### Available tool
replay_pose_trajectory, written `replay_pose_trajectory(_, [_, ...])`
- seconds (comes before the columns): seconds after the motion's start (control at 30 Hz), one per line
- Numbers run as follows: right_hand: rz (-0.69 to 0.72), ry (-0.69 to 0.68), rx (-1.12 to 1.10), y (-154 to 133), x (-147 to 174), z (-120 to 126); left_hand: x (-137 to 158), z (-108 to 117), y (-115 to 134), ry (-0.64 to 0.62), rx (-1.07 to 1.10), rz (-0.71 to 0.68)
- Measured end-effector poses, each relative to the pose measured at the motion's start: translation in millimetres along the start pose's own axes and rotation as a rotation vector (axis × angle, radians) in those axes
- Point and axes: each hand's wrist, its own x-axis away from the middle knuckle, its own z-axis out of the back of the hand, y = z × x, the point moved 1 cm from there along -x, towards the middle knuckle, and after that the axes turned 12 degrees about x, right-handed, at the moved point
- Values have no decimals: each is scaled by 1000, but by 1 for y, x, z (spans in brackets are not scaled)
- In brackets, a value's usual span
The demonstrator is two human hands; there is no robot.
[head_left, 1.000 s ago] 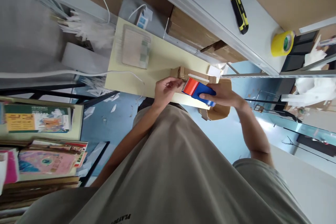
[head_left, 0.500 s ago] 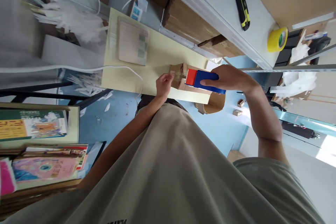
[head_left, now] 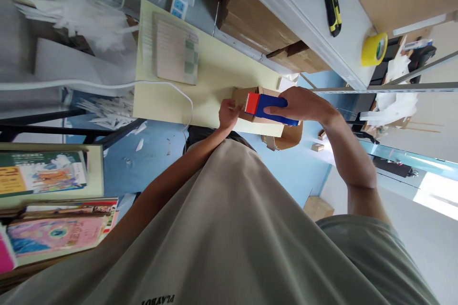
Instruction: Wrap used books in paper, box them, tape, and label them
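Note:
My right hand (head_left: pixel 298 103) is wrapped round a blue and red packing tape dispenser (head_left: pixel 274 106), its red toothed end pointing left. The dispenser is over a brown cardboard box (head_left: pixel 265 91) lying on the pale yellow tabletop (head_left: pixel 214 69). At the box's left end is my left hand (head_left: pixel 228 114), fingers curled in and close to the cardboard. What those fingers pinch, if anything, is too small to make out. Much of the box's top is hidden under the dispenser and my right hand.
A clear-wrapped flat pack (head_left: pixel 177 50) lies on the table's left part, near a white cable (head_left: pixel 161 82). Above, a grey shelf holds a yellow-black utility knife (head_left: pixel 331 2) and a yellow tape roll (head_left: pixel 374 49). An open carton (head_left: pixel 290 137) stands below the table's right end.
The dispenser in my right hand has moved left along the box. My left hand has shifted slightly right, so the two are closer. The whole view has also shifted a little.

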Motion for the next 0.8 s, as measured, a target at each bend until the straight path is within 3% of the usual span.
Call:
replay_pose_trajectory(0.1, [-2,17,16,5,1,-3,6,2,22,-57,-2,-50])
replay_pose_trajectory(0.23, [-4,33,42,9,5,-7,8,-11,64,-413,-112,-260])
replay_pose_trajectory(0.3, [1,34,52,10,9,-8,3,-16,76,-513,-206,-302])
replay_pose_trajectory(0.57, [-59,35,42,49,8,-28,-15,-6,85,-572,-398,-275])
replay_pose_trajectory(0.8, [-77,-36,5,76,-32,-64,-15,4,82,-591,-432,-261])
